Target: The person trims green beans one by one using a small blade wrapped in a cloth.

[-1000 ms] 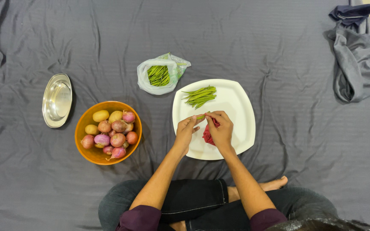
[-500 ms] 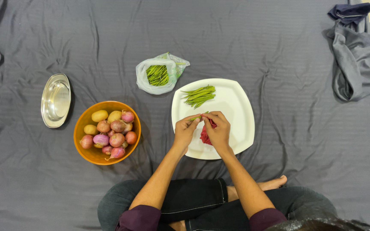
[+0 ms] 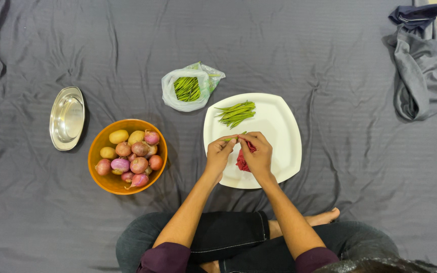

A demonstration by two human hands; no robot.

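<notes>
Over a white square plate (image 3: 279, 136), my left hand (image 3: 219, 154) and my right hand (image 3: 258, 153) pinch the two ends of one green bean (image 3: 234, 137) between their fingertips. A red object (image 3: 242, 160) shows under my right hand; whether that hand grips it I cannot tell. A small heap of green beans (image 3: 235, 113) lies at the plate's far side. Beyond the plate, a white plastic bag (image 3: 174, 95) lies open with more green beans (image 3: 186, 88) inside.
An orange bowl (image 3: 105, 181) of potatoes and reddish onions sits to the left of my left arm. A steel dish (image 3: 67, 118) lies further left. Crumpled grey and navy cloth (image 3: 421, 65) lies at the far right. Dark grey sheet (image 3: 304, 45) covers everything. My crossed legs (image 3: 228, 237) are below.
Both hands have shifted very slightly on the bean; the view has barely moved. Nothing else changed.
</notes>
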